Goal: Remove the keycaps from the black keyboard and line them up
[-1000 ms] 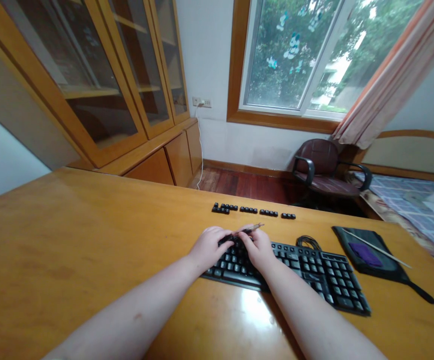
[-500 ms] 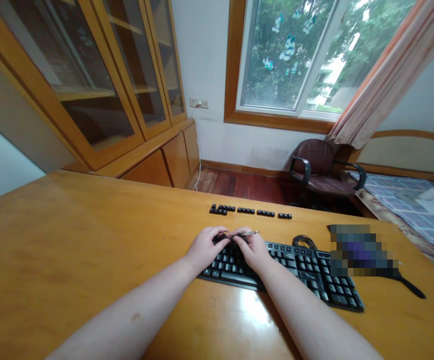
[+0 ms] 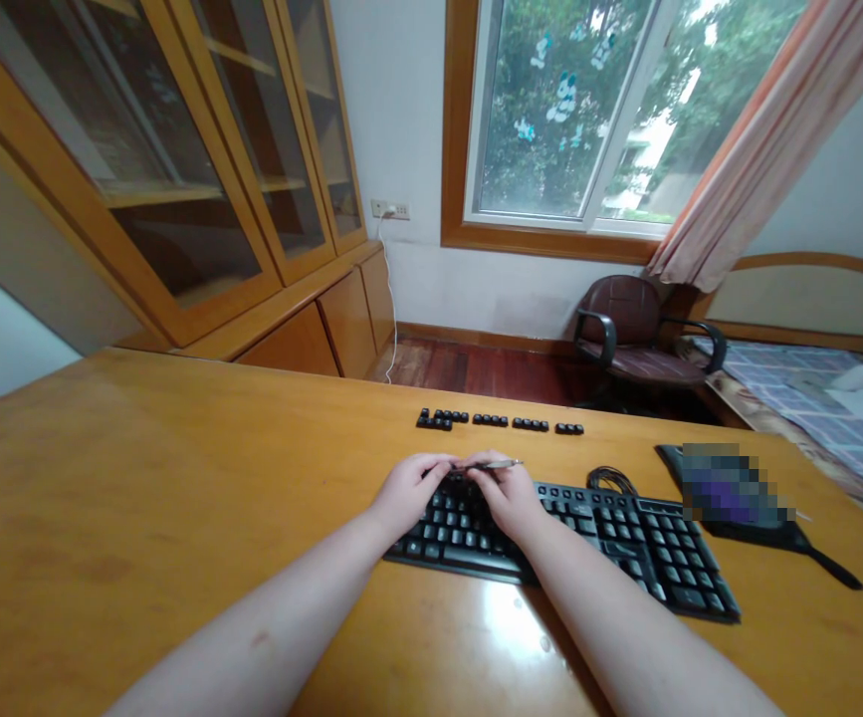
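A black keyboard (image 3: 681, 558) lies on the wooden desk, partly covered by my forearms. Over its upper left part, my left hand (image 3: 416, 490) is closed with thumb and fingers pinched; whatever sits between them is hidden. Beside it, fingertips almost meeting, my right hand (image 3: 504, 496) is closed around a thin metal tool (image 3: 504, 464) whose tip points right; its exact kind is unclear. The keys under both sets of fingertips are hard to make out. Beyond my hands, several loose black keycaps (image 3: 491, 420) stand in small rows.
A coiled black cable (image 3: 610, 480) rests behind the keyboard. To the right lies a dark flat pouch-like item with a strap (image 3: 834, 570), partly pixelated. Past the desk's far edge are a chair (image 3: 629, 324), a bed (image 3: 774, 378) and a glass-door cabinet (image 3: 274, 269).
The keyboard's right end sits slightly farther right in view, and the camera view has shifted a little. My hands stay together over the upper left keys, the metal tool still in my right hand.
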